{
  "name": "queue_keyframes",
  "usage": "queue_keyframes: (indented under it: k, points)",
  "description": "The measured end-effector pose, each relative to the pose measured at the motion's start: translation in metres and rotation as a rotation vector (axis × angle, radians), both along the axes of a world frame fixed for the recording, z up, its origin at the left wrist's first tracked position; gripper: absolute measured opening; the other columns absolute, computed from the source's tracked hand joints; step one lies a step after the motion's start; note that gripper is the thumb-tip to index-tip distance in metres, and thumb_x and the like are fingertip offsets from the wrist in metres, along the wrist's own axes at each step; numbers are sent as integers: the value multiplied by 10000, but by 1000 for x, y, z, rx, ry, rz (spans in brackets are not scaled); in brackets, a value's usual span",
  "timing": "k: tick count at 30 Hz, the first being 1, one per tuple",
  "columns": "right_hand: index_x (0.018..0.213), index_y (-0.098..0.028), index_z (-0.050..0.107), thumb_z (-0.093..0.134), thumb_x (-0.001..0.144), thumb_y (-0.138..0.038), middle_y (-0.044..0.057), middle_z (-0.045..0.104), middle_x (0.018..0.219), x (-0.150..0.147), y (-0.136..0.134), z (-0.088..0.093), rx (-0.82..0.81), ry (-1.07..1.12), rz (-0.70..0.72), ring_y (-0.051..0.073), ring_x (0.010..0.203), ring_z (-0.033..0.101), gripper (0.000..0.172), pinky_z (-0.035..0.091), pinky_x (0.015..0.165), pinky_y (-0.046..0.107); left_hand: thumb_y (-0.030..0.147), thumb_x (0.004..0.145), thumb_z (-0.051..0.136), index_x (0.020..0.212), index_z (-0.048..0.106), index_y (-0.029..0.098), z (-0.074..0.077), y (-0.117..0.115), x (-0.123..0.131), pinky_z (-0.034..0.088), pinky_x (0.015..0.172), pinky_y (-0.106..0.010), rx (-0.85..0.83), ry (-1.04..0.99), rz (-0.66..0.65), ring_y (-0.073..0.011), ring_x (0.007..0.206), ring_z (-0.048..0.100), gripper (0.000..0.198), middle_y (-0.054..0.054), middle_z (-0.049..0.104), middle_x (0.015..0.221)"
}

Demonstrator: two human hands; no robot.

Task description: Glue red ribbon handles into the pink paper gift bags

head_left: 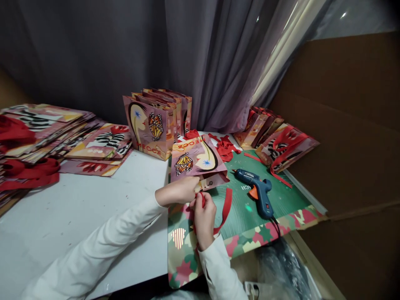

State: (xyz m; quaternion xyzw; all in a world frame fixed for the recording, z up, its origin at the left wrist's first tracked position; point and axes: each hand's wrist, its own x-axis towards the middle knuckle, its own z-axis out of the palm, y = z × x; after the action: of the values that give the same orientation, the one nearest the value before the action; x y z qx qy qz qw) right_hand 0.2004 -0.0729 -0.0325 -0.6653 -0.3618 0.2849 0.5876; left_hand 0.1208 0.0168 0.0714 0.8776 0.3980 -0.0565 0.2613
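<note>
A printed paper gift bag (200, 156) lies on its side on the green board (243, 225), its mouth facing me. My left hand (181, 191) is closed at the near edge of the bag's mouth; its fingertips are partly hidden. Close beside it, my right hand (204, 214) pinches a red ribbon (227, 204), whose tail curls out to the right over the board. To the right of the bag rests a blue hot glue gun (256, 189) with an orange trigger, nozzle pointing left.
Several finished-looking bags (156, 125) stand behind, with more bags (265, 133) at back right. Flat bags are stacked (62, 129) on the left with red ribbons (34, 173). Red scraps (226, 148) lie behind the glue gun. A cardboard wall (353, 125) bounds the right side.
</note>
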Motion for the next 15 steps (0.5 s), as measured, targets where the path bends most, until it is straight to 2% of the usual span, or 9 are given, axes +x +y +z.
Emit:
queue_keyframes:
  k: [3,7,10,12,15]
  points:
    - [761,-221,514,467,909,-485,-10,643,574,-1,3,-4,64,175,51,149,507,571,306,430,561,266,95,675,560,874,589,182,-2,0,1,414,563,-231,-21,-4,7,-201,775,677,219,-61,726,877]
    - [828,-219,493,578,838,-530,-53,608,543,-1,7,-10,135,372,118,99,404,460,323,339,421,216,92,664,573,912,589,176,0,0,1,414,559,-226,-30,-26,16,-200,782,680,262,-66,731,910]
    - [823,-227,462,613,807,-551,-117,485,441,0,9,-12,139,422,126,72,332,369,358,282,363,190,126,676,580,946,601,184,-1,0,0,431,562,-219,-40,-68,9,-198,792,686,276,-58,735,939]
    - [808,-230,449,611,809,-564,-138,424,404,0,10,-11,145,424,110,65,312,358,372,280,350,179,157,709,563,961,611,189,-3,0,0,445,553,-212,-54,-102,3,-189,759,691,258,-45,738,898]
    - [797,-232,437,622,791,-593,-143,417,397,1,11,-9,157,447,104,59,294,355,406,281,330,169,178,738,546,919,631,183,-4,-2,2,450,521,-215,-51,-142,9,-186,673,686,200,-40,732,795]
